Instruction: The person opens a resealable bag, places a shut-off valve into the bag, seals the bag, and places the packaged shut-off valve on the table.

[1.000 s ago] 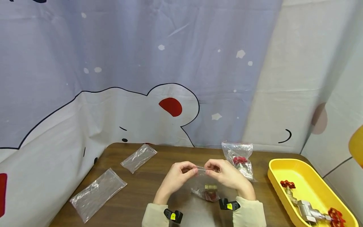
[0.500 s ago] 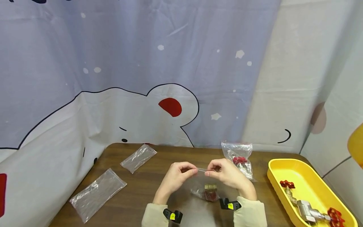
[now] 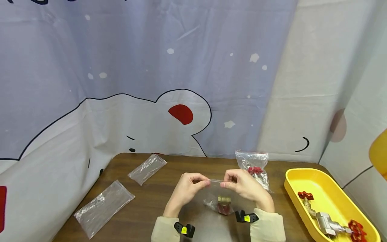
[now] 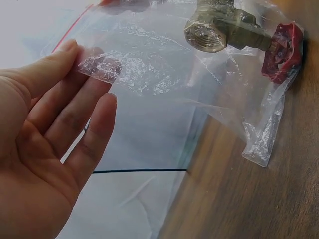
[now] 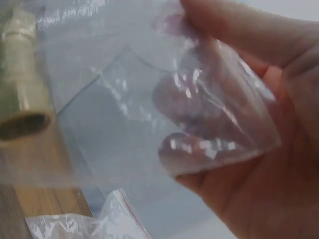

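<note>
Between both hands hangs a clear zip bag (image 4: 144, 55) with a brass valve (image 4: 212, 30) and its red handwheel (image 4: 283, 52) inside. My left hand (image 3: 188, 189) pinches one end of the bag's mouth between thumb and fingers; a red line runs along that edge in the left wrist view. My right hand (image 3: 246, 188) pinches the mouth farther along, and in the right wrist view its fingers (image 5: 184, 97) show through the film. The strip between the hands is stretched straight. Low in the bag, the valve sits close over the table in the head view.
Another bagged valve (image 3: 255, 170) lies behind my right hand. At right stands a yellow tray (image 3: 297, 174) holding a metal valve (image 3: 326, 223) with red handwheels. Two flat clear bags, a larger one (image 3: 104, 208) and a smaller one (image 3: 147, 168), lie on the left of the wooden table (image 3: 142, 215).
My right hand has shifted slightly to the right along the bag's mouth, widening the gap between the hands. The left hand stays nearly in place, still pinching.
</note>
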Demonstrator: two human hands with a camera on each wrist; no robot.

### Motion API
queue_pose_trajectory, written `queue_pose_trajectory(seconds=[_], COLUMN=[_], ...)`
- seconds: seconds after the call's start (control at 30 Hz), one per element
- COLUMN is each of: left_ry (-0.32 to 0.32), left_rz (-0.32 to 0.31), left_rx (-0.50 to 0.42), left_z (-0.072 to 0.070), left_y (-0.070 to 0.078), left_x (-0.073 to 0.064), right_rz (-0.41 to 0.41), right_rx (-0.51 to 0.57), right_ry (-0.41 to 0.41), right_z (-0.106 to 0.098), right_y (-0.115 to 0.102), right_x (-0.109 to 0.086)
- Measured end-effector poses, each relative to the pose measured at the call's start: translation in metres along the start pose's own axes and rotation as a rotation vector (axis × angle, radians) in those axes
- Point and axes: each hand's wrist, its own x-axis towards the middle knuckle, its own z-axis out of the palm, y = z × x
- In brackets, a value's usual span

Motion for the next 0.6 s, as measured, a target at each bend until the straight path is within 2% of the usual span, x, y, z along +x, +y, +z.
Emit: queue_pose_trajectory(seconds=[0.17,0.37,0.6], left_ry=[-0.010,-0.004,0.010], left_rz=[-0.009,-0.021,-0.071], left_rx=[-0.016,-0.022,-0.027], left_z=[0.0008,0.0001,-0.0001], left_y=[0.0009,0.0005,0.0031], left_x=[-0.0002,0.0016,0.0007], right_rz=[0.044,0.008,0.039], right_rx=[0.000,-0.006,-0.018], right_ry=[-0.030,-0.012,-0.012], right_z=[-0.0036,-0.0029,-0.0033], right_y=[0.0056,0.0071,0.0070], right_x=[-0.0041,-0.0021,-0.0023])
